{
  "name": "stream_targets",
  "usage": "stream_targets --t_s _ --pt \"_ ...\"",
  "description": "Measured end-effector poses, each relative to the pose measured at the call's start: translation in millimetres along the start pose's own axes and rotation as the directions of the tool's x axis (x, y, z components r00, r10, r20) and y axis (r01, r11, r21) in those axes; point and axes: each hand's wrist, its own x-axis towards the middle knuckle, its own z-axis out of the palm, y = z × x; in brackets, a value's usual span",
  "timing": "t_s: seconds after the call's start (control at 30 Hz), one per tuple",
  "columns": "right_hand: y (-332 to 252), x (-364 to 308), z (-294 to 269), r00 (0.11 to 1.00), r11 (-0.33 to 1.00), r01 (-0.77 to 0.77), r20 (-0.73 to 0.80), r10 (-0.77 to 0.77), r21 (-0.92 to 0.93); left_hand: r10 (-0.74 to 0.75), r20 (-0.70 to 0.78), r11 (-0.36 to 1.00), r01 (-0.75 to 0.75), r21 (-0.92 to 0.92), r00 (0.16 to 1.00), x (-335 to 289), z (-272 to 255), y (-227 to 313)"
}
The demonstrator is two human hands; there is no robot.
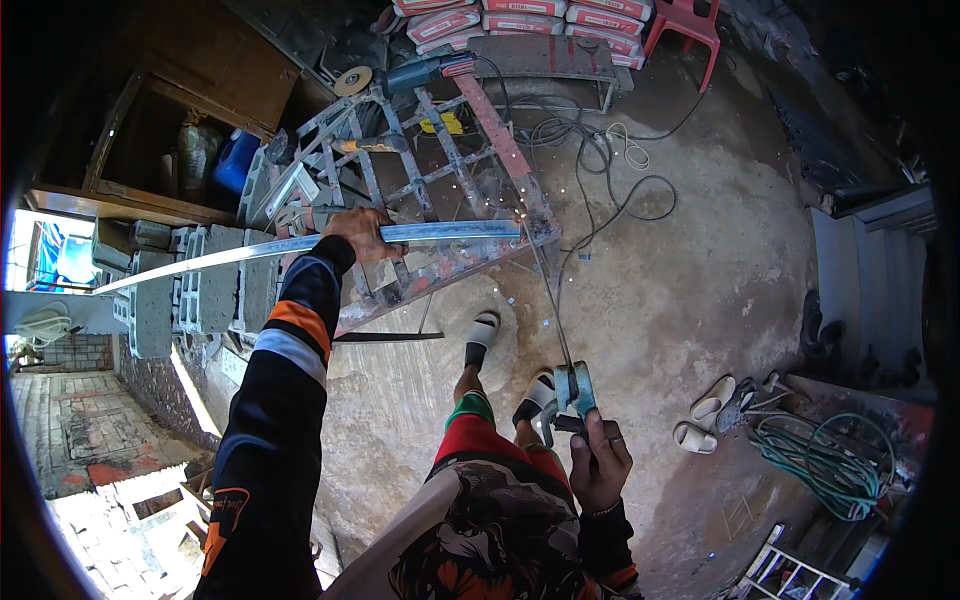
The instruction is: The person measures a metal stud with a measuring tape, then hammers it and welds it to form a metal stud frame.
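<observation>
My left hand (364, 236) is closed around a long shiny metal bar (455, 232), which lies across a paint-stained metal grating stand (440, 272) and runs out far to the left. In my right hand (600, 466) is a teal welding electrode holder (574, 388), gripped near its dark handle. From its jaws a thin welding rod (549, 290) reaches up to the right end of the bar. Small sparks (522, 216) fly at that end, where the rod tip meets or nearly meets the bar; the exact contact is too small to tell.
An angle grinder (415, 72) rests at the stand's far side. Black cable (600, 150) loops over the concrete floor to the right. Grey hollow blocks (210, 280) are stacked at left. Slippers (712, 400) and a coiled green hose (825, 465) lie right. Stacked bags (525, 22) stand behind.
</observation>
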Motion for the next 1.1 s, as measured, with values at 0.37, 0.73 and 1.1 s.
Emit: stream_targets --t_s 0.37,0.73,1.1 --pt "-1.3 -0.5 -0.3 1.000 1.000 -0.003 0.014 0.003 -0.022 -0.011 0.060 1.000 0.013 -0.025 0.998 -4.0 -8.1 4.3" --pt "-1.0 0.2 -1.7 1.000 1.000 0.000 0.014 0.000 0.001 -0.026 0.025 0.999 0.026 -0.030 0.999 -2.9 -5.5 4.0" --pt "-2.0 -3.3 -4.9 0.923 0.839 -0.369 0.056 0.380 0.400 0.013 0.085 0.998 -0.008 -0.069 0.996 2.2 -3.2 0.9"
